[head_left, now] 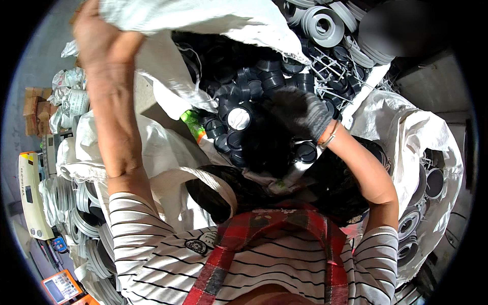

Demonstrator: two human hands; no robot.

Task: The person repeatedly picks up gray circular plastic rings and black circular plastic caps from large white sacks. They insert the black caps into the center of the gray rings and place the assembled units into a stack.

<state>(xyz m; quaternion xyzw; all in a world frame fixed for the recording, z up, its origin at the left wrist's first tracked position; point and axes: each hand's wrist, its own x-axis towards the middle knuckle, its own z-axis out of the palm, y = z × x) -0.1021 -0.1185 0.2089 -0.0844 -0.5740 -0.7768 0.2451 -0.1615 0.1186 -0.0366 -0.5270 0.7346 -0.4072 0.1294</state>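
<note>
My left hand (109,40) is raised at the upper left, closed on the edge of a white woven sack (213,18); its fingertips are partly cut off by the frame. The sack's cloth stretches from it to the right. Below that cloth lies a heap of black plastic round fittings (244,86). My right hand (300,112), in a dark grey knitted glove, is over the near right part of the heap. Its fingers are dark and blurred among the fittings, so what they hold cannot be made out. Near it, one fitting shows a white round face (238,119).
Grey ring-shaped parts (323,26) and thin white plastic sprues (333,71) lie at the back right. Another white sack (432,127) with grey rings stands on the right. Stacked grey rings (84,213), a pale scale-like device (31,195) and an orange meter (62,287) are on the left.
</note>
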